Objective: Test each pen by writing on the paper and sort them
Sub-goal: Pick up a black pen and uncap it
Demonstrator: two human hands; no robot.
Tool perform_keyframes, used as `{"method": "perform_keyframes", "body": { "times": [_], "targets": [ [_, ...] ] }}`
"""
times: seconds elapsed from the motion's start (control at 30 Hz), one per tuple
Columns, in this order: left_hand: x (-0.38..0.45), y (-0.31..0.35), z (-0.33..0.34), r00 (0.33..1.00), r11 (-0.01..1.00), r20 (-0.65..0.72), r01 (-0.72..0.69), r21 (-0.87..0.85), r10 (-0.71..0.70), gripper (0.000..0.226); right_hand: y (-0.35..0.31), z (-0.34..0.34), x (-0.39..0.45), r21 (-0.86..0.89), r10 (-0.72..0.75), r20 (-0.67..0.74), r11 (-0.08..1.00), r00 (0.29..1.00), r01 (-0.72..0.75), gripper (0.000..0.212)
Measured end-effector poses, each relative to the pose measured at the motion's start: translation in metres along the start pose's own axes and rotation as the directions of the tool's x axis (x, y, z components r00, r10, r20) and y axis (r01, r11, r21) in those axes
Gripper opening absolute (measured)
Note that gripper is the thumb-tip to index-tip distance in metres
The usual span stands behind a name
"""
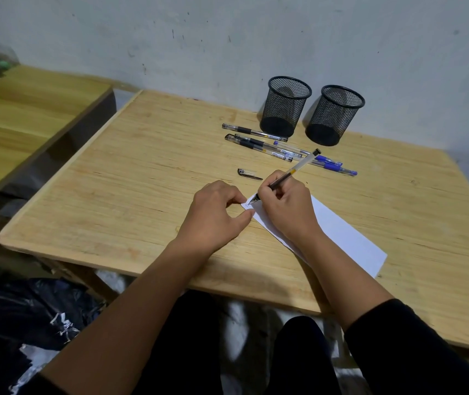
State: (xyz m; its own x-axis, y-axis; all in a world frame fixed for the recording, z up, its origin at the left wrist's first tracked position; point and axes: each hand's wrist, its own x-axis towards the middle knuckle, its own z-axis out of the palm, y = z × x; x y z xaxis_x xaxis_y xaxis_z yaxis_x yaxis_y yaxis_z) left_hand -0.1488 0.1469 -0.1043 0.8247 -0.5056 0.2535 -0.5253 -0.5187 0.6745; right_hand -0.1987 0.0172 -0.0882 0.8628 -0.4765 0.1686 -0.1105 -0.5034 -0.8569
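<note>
Head view has your left hand [216,212] near the middle of the worktop [130,166], thumb and fingertips pinning the far corner of the white paper [350,238], which runs back toward the worktop's near right edge. Just beyond that hand lies a loose black pen cap [249,173]. Your right hand [287,206] grips an uncapped black pen [290,173], fingers curled round its barrel, tip on the paper's far corner where a small mark shows. Farther back, capped black pens [256,138] and blue pens [330,165] lie in a loose row. Behind them, near the worktop's far edge, stand two black mesh cups [286,106].
</note>
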Motion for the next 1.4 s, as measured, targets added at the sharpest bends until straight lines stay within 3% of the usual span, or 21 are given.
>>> {"method": "perform_keyframes", "body": {
  "times": [0.57,0.7,0.87,0.97,1.07,1.17,1.4],
  "targets": [
    [0.000,-0.002,0.001,1.000,1.000,0.002,-0.009,0.027,0.009,0.021,-0.002,0.002,-0.001,-0.020,0.021,-0.041,1.000,0.999,-0.022,0.013],
    [0.006,-0.001,0.000,1.000,1.000,0.010,0.007,-0.008,-0.007,0.018,-0.004,-0.004,0.003,0.132,0.135,-0.070,0.983,0.988,-0.125,0.013],
    [0.038,0.000,0.001,0.993,0.998,-0.109,0.040,-0.040,-0.044,0.022,-0.013,-0.021,0.010,0.434,0.325,-0.143,0.870,0.935,-0.235,0.013],
    [0.057,-0.002,0.009,0.998,0.995,0.006,0.066,0.070,-0.067,0.030,-0.014,-0.029,0.013,0.452,0.345,-0.113,0.853,0.932,-0.261,0.015],
    [0.066,-0.003,0.015,0.995,0.989,0.066,0.063,0.132,-0.072,0.022,-0.015,-0.034,0.015,0.460,0.362,-0.093,0.842,0.927,-0.283,0.021],
    [0.065,0.001,0.014,0.997,0.995,0.022,0.073,0.075,-0.075,0.013,-0.016,-0.037,0.016,0.428,0.357,-0.098,0.858,0.929,-0.285,0.024],
    [0.048,0.015,-0.002,0.985,0.957,-0.052,0.145,-0.253,-0.163,0.011,-0.022,-0.035,0.018,0.457,0.349,-0.073,0.844,0.934,-0.280,0.026]
  ]
}}
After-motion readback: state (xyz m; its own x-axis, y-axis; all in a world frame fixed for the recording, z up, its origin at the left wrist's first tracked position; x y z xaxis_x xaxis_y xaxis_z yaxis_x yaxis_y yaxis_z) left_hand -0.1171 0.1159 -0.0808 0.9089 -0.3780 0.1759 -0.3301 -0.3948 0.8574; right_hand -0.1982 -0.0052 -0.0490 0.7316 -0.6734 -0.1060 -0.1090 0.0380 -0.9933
